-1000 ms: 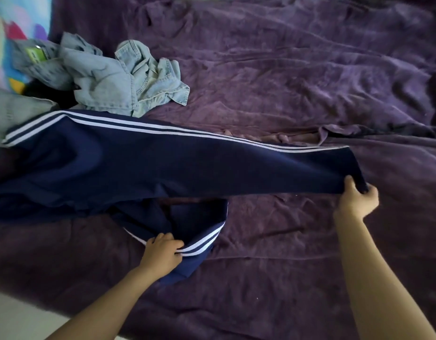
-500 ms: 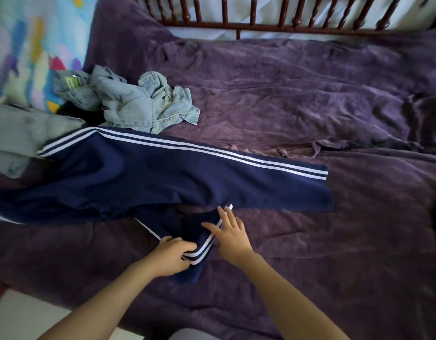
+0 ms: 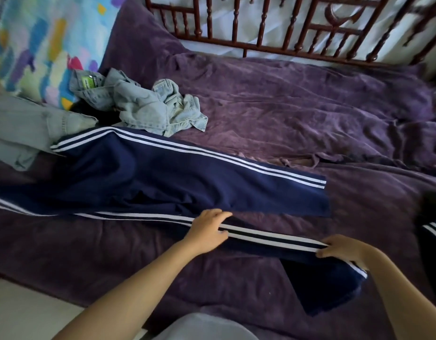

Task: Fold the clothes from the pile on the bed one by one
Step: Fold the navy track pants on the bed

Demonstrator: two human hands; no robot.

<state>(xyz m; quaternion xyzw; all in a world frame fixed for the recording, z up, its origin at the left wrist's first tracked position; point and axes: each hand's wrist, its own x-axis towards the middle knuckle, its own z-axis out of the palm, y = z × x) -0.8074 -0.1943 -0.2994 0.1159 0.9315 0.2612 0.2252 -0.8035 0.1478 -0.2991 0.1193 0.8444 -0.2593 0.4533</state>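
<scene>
Left hand [image 3: 207,233]: lies flat, fingers loosely spread, on the near leg [image 3: 273,238] about midway along it.
Right hand [image 3: 342,249]: fingers curled, pinching that leg's striped edge close to the hem, right of the left hand.
Pants [image 3: 163,177]: navy with white side stripes, spread on the near half of the bed [image 3: 310,114], waist to the left, 2 legs running right.
Long axis: left to right; the near leg slants nearer toward its hem, whose end droops past the right hand.
Far leg [image 3: 273,192]: lies flat just beyond both hands; at the right the 2 hems are apart, with bare bed between.
Deciding relation: the far leg is straight ahead of the hands, so the held leg would have to travel away from the body to land on it.
Nearer hand: the right to the hems, the left to the crotch.
Step, as I judge it: straightening the near leg before stacking the legs.
Denim pile [image 3: 143,106]: far left, just beyond the waist, not yet folded.
</scene>
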